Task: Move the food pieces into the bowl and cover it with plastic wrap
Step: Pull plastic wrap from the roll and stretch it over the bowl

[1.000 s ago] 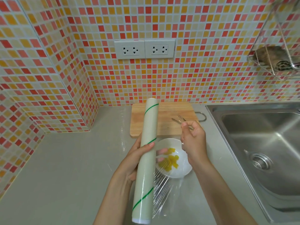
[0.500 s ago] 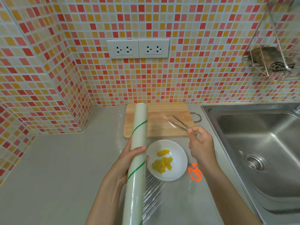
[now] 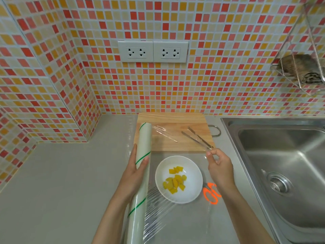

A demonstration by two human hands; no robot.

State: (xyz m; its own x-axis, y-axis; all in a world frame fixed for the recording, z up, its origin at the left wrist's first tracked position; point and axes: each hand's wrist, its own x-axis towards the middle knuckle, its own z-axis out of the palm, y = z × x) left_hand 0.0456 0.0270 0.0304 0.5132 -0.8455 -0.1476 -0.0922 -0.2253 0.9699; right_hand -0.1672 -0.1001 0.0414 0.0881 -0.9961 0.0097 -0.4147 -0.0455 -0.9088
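A white bowl sits on the grey counter and holds several yellow food pieces. My left hand grips a long plastic wrap roll just left of the bowl, its far end over the cutting board. My right hand pinches the free edge of the clear film, which is stretched from the roll across and above the bowl. The film wrinkles near the roll's near end.
A wooden cutting board lies behind the bowl with metal tongs on it. Orange-handled scissors lie right of the bowl. A steel sink fills the right side. The tiled wall corner bounds the left.
My right hand has drawn the film's edge rightwards, away from the roll, so the sheet now spans the bowl. The scissors have come into sight. The roll has shifted slightly left.
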